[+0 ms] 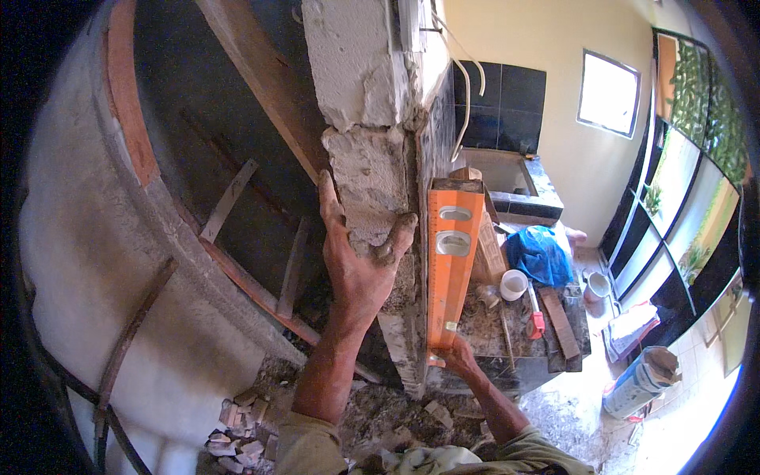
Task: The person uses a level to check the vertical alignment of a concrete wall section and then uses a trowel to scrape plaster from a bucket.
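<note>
Left hand: spread open, thumb and forefinger apart; it lay against the end of a rough block wall. Right hand: was at the lower end of an orange spirit level; fingers partly hidden, their closure could not be told. Level: stood upright beside the wall, right of the left hand. Beyond the right hand, up and right: white cup, blue bundle. Below the left hand, leftward: broken masonry pieces lay heaped.
</note>
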`<action>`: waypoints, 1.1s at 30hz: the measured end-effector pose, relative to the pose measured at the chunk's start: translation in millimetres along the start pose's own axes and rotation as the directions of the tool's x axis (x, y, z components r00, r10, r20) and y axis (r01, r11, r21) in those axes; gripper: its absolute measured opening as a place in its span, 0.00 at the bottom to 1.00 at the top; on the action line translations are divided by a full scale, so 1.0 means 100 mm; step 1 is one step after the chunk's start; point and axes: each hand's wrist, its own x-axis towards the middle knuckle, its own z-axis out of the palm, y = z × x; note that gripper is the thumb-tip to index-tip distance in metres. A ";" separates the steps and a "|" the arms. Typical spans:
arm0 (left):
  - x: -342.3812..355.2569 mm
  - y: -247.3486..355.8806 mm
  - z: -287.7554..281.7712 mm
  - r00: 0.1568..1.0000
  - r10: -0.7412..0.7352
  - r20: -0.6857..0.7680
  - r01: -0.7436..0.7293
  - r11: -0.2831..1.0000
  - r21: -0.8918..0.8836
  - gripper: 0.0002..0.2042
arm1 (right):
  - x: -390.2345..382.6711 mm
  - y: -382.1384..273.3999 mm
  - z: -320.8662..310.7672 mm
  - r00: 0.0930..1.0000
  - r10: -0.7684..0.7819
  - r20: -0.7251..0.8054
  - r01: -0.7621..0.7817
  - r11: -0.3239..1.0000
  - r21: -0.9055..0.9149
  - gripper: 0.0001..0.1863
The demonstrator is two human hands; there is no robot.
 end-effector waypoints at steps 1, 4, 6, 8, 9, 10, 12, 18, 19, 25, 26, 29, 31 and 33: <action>-0.01 -0.01 -0.05 0.998 0.055 -0.016 -0.053 0.993 0.109 0.49 | -0.03 -0.07 0.08 0.999 0.034 0.026 -0.036 0.997 0.068 0.30; -0.02 -0.06 -0.09 0.996 0.081 -0.031 -0.073 0.978 0.198 0.48 | 0.01 -0.33 0.10 1.000 -0.014 -0.006 0.014 0.996 -0.088 0.29; -0.04 -0.05 -0.01 0.998 0.060 -0.034 -0.054 0.987 0.150 0.48 | -0.02 -0.02 -0.02 1.000 0.008 0.024 -0.006 0.998 -0.055 0.27; -0.03 -0.04 -0.01 1.000 -0.011 -0.025 0.011 1.000 0.017 0.47 | 0.00 -0.04 0.00 0.998 0.002 0.062 -0.002 1.000 0.000 0.24; -0.04 -0.08 -0.06 1.000 0.005 -0.019 -0.005 1.000 -0.013 0.47 | 0.00 -0.20 0.07 0.996 0.067 0.056 -0.069 0.997 0.037 0.24; -0.02 -0.12 -0.09 1.000 0.013 -0.019 -0.013 1.000 -0.015 0.47 | 0.02 -0.34 0.08 0.992 0.120 0.041 -0.123 0.990 0.066 0.24; 0.00 -0.16 -0.14 0.999 -0.035 -0.010 0.035 0.999 0.004 0.46 | 0.03 -0.22 0.07 0.997 0.061 0.040 -0.061 0.998 0.000 0.24; 0.02 -0.15 -0.05 0.997 0.074 0.001 -0.074 0.995 0.070 0.44 | 0.07 -0.12 0.00 0.999 0.032 0.007 -0.032 0.999 0.023 0.23; 0.03 -0.16 -0.09 0.997 0.075 -0.009 -0.074 0.995 0.070 0.44 | 0.12 -0.21 0.01 0.999 0.035 0.014 -0.036 0.999 0.025 0.23; 0.04 -0.14 -0.12 0.997 0.083 -0.004 -0.082 0.996 0.037 0.45 | 0.19 -0.63 -0.06 0.998 0.046 0.044 -0.044 0.998 -0.035 0.23; 0.05 -0.20 -0.11 0.998 0.058 0.000 -0.058 0.997 -0.058 0.45 | 0.19 -0.64 -0.05 0.998 0.046 0.048 -0.044 0.998 -0.044 0.23; 0.04 -0.16 -0.10 0.999 0.051 0.001 -0.050 0.995 -0.086 0.45 | 0.16 -0.61 -0.07 0.994 0.107 0.016 -0.108 0.993 0.037 0.17; 0.04 -0.17 -0.12 0.998 0.069 -0.002 -0.069 0.998 -0.008 0.45 | 0.15 -0.57 -0.08 0.996 0.094 0.003 -0.094 0.996 -0.005 0.17; 0.05 -0.25 -0.15 0.998 0.064 -0.007 -0.063 0.997 0.051 0.45 | 0.17 -0.58 -0.04 0.993 0.114 0.012 -0.114 0.993 0.019 0.16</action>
